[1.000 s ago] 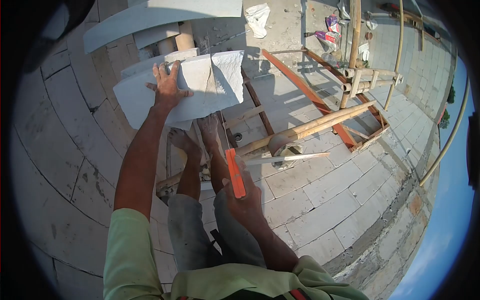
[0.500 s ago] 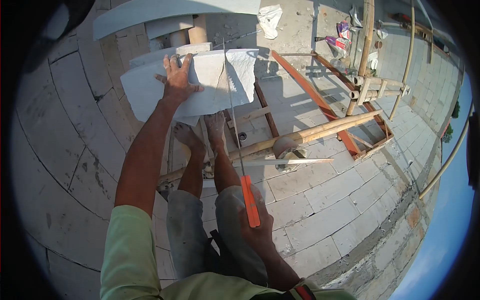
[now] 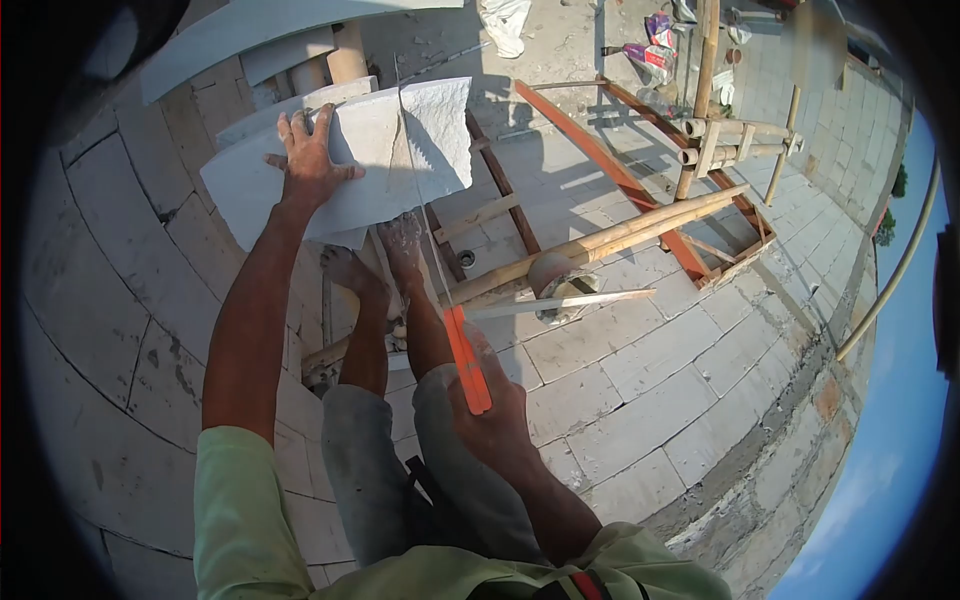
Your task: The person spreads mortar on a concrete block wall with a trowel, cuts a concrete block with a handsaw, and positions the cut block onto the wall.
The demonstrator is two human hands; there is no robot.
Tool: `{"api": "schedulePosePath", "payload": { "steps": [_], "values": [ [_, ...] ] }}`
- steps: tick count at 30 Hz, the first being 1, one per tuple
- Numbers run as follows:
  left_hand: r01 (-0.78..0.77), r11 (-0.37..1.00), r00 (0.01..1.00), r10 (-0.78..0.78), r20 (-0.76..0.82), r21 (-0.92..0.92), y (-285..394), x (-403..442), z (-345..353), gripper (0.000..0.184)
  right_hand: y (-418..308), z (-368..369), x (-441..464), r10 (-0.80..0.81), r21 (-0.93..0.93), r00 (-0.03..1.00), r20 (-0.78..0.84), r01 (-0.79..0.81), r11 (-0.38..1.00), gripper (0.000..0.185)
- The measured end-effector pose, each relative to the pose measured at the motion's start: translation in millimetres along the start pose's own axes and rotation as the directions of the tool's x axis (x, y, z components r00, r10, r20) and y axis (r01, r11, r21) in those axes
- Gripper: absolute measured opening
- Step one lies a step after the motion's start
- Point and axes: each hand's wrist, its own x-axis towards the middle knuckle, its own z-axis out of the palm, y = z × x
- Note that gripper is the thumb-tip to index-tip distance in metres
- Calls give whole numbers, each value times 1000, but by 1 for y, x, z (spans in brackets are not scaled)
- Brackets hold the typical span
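Note:
A pale, lightweight-looking block [image 3: 365, 185] lies ahead of me, its right end [image 3: 445, 135] rough and broken. My left hand [image 3: 312, 165] rests on top of it, fingers spread and pressing flat. In my right hand [image 3: 495, 415] is the orange handle of a handsaw [image 3: 467, 360], gripped with the fingers wrapped round. The saw's thin blade [image 3: 425, 200] runs up across the block, along a line near the rough end. My bare feet [image 3: 400, 245] are just below the block's near edge.
Wooden frames [image 3: 610, 170] and bamboo poles [image 3: 600, 240] lie to the right, beside a round container [image 3: 555, 285]. A curved pale panel [image 3: 260, 35] is beyond the block. Bags [image 3: 650, 60] lie at the back. The floor [image 3: 640, 390] is of pale blocks.
The view has shifted, so everything sits further left and higher. The saw handle has moved slightly forward, toward the block. My left hand stays in place on the block.

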Motion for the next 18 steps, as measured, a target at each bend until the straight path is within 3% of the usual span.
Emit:
{"api": "schedulePosePath", "payload": {
  "steps": [1, 4, 8, 10, 13, 15, 17, 18],
  "values": [
    [-19, 1000, 1000, 19, -19, 2, 2, 3, -2, 111, -4, 10, 46, 59, -36, 998, 20, -58, 998, 57],
    [-18, 1000, 999, 19, -48, 10, 3, 18, -10, 111, -28, 27, 122, -34, -20, 999, -30, 33, 999, 59],
    [-10, 1000, 1000, 10, -5, -8, -1, 6, -4, 111, 3, 19, 35, -10, 12, 999, -38, 11, 1000, 61],
    [10, 1000, 1000, -10, -12, 20, -2, 4, -4, 110, 9, -1, -22, -113, -55, 993, -20, 111, 992, 71],
    [14, 999, 1000, -13, -29, 41, -2, 3, 1, 111, 18, 13, 6, -216, -71, 975, -49, 212, 975, 67],
    [9, 999, 999, -7, -46, 35, 5, 6, -3, 113, 3, 27, 80, -85, -155, 995, -54, 75, 985, 59],
    [8, 1000, 1000, -8, -7, 24, 6, 4, -8, 112, 4, 36, 101, -476, -186, 873, -101, 454, 871, 53],
    [8, 1000, 1000, -8, 13, 18, 7, 0, -8, 111, 3, 29, 86, -456, -180, 888, -61, 439, 880, 53]
  ]
}}
